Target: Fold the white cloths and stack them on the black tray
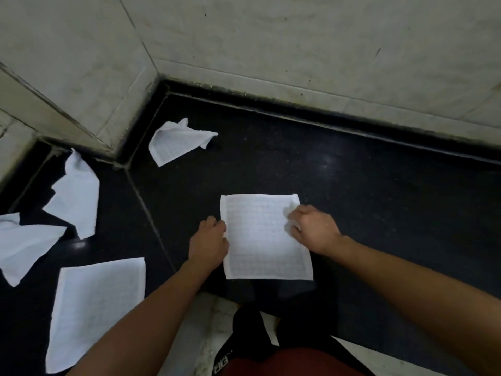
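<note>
Cloth lies flat on the black slab, near the front edge and right in front of the person. It's a squared-up rectangle with the short side toward the wall.

Left hand is at the left edge, about mid-length, with the fingers curled in and pinching the hem. Right hand is on the right edge toward the far corner, fingers curled, with a bit of fabric bunched under them. So both hands are holding cloth, neither is spread. My read is that gripping opposite edges keeps the sheet taut and square, so the next fold lands edge on edge. Can't tell whether it's already been folded once.

Backlog, all well apart from the work piece:
- corner cloth, crumpled, by the wall corner
- left cloth, crumpled
- edge cloth, crumpled, partly out of frame
- flat cloth, spread out beside the left forearm, probably staged next

They're all parked on the left, presumably to keep the middle free for folding.

Can't pick out a tray. Everything here is black on black, or it's out of frame, and no stack is visible. The task looks early: one cloth in hand and four waiting.

Risk: the bunched right corner could skew the fold, so flatten it first.
</note>
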Demonstrator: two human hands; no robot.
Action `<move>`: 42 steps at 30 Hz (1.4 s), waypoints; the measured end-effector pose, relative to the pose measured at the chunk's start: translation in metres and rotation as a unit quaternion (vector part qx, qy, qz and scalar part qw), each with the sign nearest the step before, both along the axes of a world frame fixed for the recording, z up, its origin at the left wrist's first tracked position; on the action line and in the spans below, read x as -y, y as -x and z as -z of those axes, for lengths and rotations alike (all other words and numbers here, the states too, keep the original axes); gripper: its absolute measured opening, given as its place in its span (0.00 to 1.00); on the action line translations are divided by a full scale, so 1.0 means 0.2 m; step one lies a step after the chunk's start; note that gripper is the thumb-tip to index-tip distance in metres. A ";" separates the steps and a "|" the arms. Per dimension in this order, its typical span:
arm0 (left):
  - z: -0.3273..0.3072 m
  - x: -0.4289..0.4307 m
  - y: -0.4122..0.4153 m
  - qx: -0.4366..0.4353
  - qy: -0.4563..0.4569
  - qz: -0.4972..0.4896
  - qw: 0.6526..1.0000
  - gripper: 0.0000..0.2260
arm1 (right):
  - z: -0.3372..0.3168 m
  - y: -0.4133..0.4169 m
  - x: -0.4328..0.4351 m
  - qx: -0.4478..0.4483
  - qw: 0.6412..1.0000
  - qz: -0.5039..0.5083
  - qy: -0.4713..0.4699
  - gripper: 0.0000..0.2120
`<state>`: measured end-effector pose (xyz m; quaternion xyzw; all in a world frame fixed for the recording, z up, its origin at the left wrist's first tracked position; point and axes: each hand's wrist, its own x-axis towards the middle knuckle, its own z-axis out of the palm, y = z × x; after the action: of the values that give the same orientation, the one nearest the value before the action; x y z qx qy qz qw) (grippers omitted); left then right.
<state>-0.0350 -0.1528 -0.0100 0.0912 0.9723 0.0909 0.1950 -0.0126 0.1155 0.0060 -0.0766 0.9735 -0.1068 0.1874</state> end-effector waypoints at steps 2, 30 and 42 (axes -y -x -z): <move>0.01 -0.06 0.09 -0.013 0.019 0.082 0.996 0.17 | 0.03 0.08 0.05 0.016 1.000 -0.017 -0.009 0.20; 0.05 -0.02 -0.40 0.032 0.040 0.242 0.969 0.16 | 0.11 -0.46 -0.02 0.032 0.991 -0.119 -0.041 0.17; 0.03 -0.06 -0.39 -0.020 -0.010 0.159 0.987 0.09 | 0.10 -0.45 -0.05 -0.078 0.991 -0.102 -0.027 0.08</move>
<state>0.0434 -0.1401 -0.0160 0.2488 0.9482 0.0669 0.1860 0.0783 0.1256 -0.0143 -0.1789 0.9746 -0.0542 0.1231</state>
